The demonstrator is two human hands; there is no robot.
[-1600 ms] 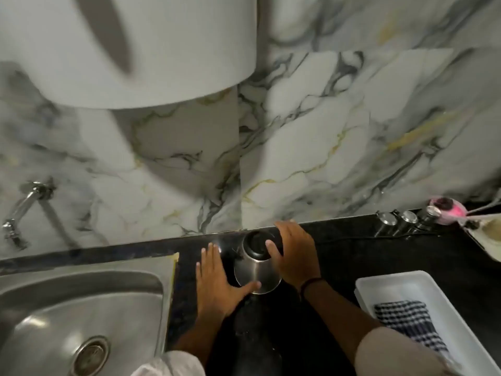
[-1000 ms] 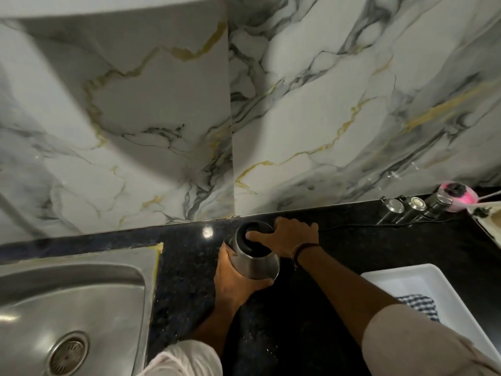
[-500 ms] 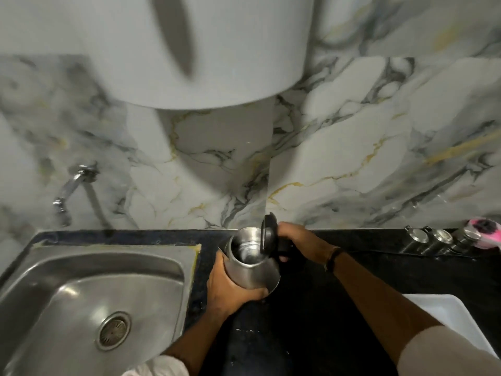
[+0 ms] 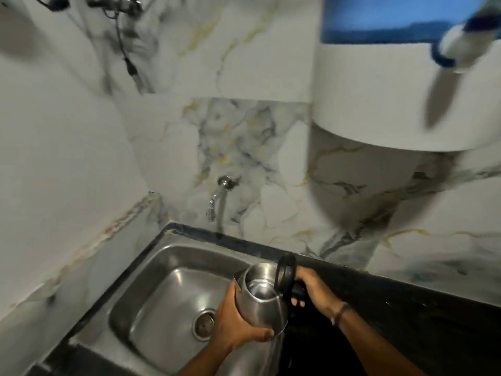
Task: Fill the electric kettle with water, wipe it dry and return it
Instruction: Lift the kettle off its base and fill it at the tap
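Observation:
A steel electric kettle [image 4: 261, 302] hangs in the air over the right edge of the steel sink [image 4: 151, 289]. Its black lid [image 4: 284, 271] stands flipped up and the inside looks bare metal. My left hand [image 4: 235, 321] cups the kettle's body from below and the left. My right hand [image 4: 311, 289] is wrapped around the black handle on the kettle's right side. A chrome tap [image 4: 217, 196] sticks out of the marble wall above the sink's far edge, well apart from the kettle; no water runs from it.
A black stone counter [image 4: 406, 321] stretches right of the sink. A large white cylindrical appliance [image 4: 379, 104] hangs on the wall at upper right. A cable [image 4: 127, 58] dangles at upper left. The left wall closes in beside the sink.
Both hands have carried the kettle left from the counter to over the sink's right edge, lid still up. My view has swung left, so the tap and sink are central.

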